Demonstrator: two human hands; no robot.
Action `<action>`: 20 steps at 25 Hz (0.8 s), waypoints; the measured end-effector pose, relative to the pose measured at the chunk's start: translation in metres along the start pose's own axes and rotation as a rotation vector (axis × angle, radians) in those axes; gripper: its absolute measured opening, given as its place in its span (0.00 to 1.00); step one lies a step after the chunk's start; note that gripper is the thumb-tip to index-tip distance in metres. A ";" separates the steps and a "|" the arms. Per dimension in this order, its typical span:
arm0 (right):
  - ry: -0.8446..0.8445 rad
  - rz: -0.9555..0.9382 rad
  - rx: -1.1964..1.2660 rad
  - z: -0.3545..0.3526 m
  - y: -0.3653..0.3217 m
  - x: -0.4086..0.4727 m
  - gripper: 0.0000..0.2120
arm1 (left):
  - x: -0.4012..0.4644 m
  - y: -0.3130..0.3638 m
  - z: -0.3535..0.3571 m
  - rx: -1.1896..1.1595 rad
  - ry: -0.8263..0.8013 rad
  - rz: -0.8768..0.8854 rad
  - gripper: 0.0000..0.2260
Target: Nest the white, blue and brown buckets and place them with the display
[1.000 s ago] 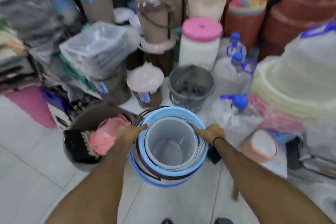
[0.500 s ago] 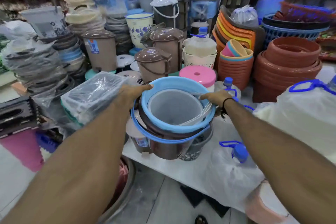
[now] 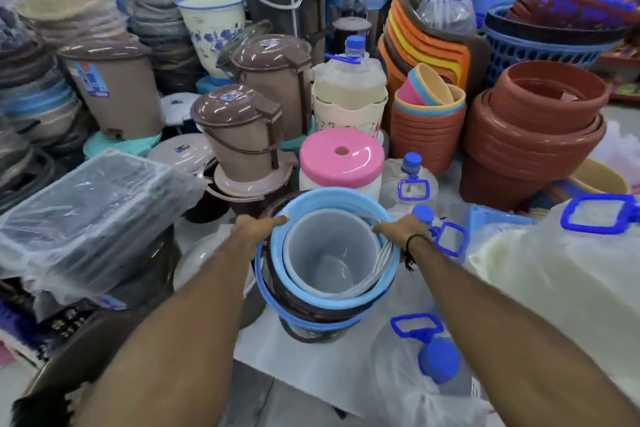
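Three buckets sit nested one inside another: a white bucket (image 3: 329, 253) innermost, a light blue bucket (image 3: 332, 198) around it, and a dark brown bucket (image 3: 311, 308) outermost with a blue handle hanging at its front. The stack's base is over a patterned dark pot on the white display table (image 3: 311, 367). My left hand (image 3: 258, 227) grips the stack's left rim. My right hand (image 3: 401, 229), with a black band on its wrist, grips the right rim.
Lidded brown bins (image 3: 242, 128) and a pink-lidded white jar (image 3: 341, 159) stand just behind the stack. Clear jugs with blue caps (image 3: 438, 359) crowd the right and front. Terracotta pots (image 3: 533, 135) rise at the right. A plastic-wrapped bundle (image 3: 90, 211) lies at the left.
Both hands lifted the nested buckets from floor level up to the display table, then lowered them onto the table front. The view tilted up from the floor to the shelves.
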State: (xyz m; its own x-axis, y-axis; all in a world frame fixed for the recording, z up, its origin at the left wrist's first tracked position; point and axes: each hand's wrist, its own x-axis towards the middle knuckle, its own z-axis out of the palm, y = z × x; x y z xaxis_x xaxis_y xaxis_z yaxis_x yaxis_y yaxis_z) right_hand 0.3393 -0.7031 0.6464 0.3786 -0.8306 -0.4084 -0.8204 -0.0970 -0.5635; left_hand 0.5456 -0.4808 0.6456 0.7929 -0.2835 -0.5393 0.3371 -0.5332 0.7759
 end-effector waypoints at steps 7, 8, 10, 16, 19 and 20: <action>-0.092 0.117 -0.067 0.084 0.040 0.034 0.27 | 0.105 -0.091 0.025 0.247 -0.022 -0.122 0.44; -0.071 0.113 -0.093 0.087 0.039 0.036 0.26 | 0.106 -0.087 0.026 0.292 -0.029 -0.116 0.39; 0.001 0.096 -0.145 0.088 0.032 0.036 0.25 | 0.102 -0.073 0.023 0.356 -0.010 -0.080 0.32; 0.347 -0.081 -0.306 0.065 -0.017 0.031 0.25 | 0.085 -0.028 0.012 0.223 0.184 -0.015 0.12; 0.595 -0.316 -0.372 0.030 -0.071 0.032 0.24 | 0.079 0.033 -0.001 0.217 0.191 0.318 0.13; 0.673 -0.402 -0.381 0.018 -0.091 0.033 0.26 | 0.079 0.059 -0.006 0.286 0.204 0.461 0.19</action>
State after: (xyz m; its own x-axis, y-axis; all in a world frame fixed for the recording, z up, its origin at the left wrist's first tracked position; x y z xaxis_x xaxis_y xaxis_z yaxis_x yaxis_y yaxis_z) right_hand 0.4342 -0.7113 0.6712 0.4358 -0.8298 0.3486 -0.8117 -0.5297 -0.2462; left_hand 0.6309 -0.5292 0.6508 0.9166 -0.3937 -0.0704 -0.1950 -0.5934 0.7809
